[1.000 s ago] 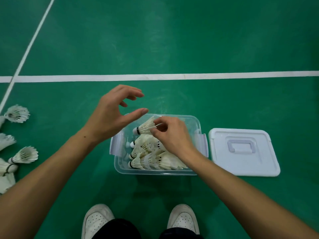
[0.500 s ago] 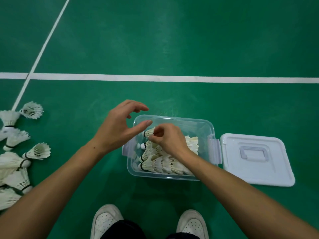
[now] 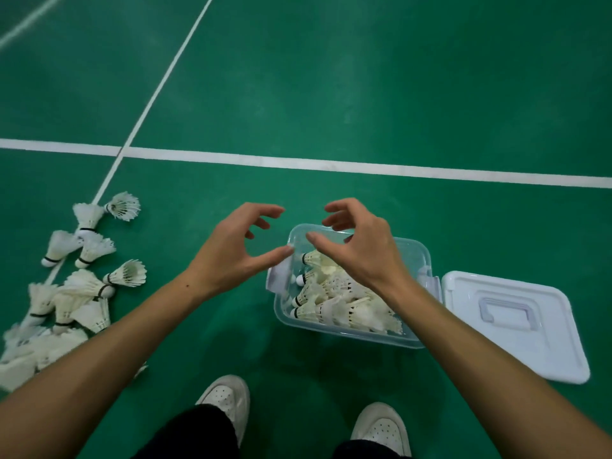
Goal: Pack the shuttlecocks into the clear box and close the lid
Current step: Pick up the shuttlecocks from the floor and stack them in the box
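The clear box [image 3: 418, 256] sits open on the green floor with several white shuttlecocks [image 3: 334, 299] lying in it. Its white lid [image 3: 516, 352] lies flat on the floor just to the box's right, handle up. My right hand [image 3: 361, 250] hovers above the box's far left part, fingers spread and curled, holding nothing. My left hand [image 3: 235, 253] is open beside the box's left end, its thumb tip near the rim. A loose heap of several shuttlecocks [image 3: 76, 286] lies on the floor at the far left.
White court lines [image 3: 331, 164] cross the green floor beyond the box and run diagonally past the heap. My two white shoes [image 3: 228, 402] stand at the bottom of the view, close to the box's near side.
My right hand has let go of the shuttlecock it put into the box and has lifted up, open. The view has swung left, showing more of the heap.
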### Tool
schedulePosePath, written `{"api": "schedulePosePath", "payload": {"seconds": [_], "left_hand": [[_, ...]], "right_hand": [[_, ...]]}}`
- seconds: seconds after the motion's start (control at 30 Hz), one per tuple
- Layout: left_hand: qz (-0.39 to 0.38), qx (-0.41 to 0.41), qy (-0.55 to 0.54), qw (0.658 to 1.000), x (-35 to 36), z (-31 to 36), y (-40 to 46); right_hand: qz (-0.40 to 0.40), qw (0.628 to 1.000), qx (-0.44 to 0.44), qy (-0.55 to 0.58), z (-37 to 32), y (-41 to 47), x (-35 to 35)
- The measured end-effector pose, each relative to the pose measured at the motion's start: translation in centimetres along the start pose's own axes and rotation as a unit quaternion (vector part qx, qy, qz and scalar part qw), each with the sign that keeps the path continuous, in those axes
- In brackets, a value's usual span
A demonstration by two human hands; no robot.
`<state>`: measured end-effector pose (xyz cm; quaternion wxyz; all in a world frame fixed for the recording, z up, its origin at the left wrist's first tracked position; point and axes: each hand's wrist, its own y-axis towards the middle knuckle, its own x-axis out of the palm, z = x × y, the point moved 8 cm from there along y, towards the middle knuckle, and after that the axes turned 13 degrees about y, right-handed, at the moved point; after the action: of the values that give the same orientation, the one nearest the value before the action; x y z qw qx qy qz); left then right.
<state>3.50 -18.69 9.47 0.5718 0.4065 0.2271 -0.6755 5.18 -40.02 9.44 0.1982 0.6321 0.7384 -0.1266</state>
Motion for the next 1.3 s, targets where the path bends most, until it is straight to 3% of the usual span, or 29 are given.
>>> {"api": "schedulePosePath", "payload": {"seconds": [0.33,0.63,0.97,1.13,1.3], "left_hand": [[0.058,-0.123,0.004,0.991,-8.1,-12.5,-9.7],[0.081,-0.253,0.002,0.964,-12.3,-22.5,-23.1],[-0.077,-0.281,0.131,0.948,-11.1,-26.6,-32.2],[-0.108,-0.303,0.253,0.912,-10.5,-27.2,-31.8],[-0.101,-0.352,0.22,0.904,-9.7,-28.6,-31.0]], "right_hand": [[-0.14,0.988,-0.064,-0.028,-6.1,2.6,16.8],[-0.28,0.951,-0.109,-0.069,-9.7,0.4,31.5],[-0.435,0.884,-0.106,-0.134,-8.6,-6.3,41.8],[-0.435,0.882,-0.067,-0.169,-6.0,-8.8,44.1],[-0.424,0.891,-0.048,-0.155,-4.4,-9.4,44.8]]}}
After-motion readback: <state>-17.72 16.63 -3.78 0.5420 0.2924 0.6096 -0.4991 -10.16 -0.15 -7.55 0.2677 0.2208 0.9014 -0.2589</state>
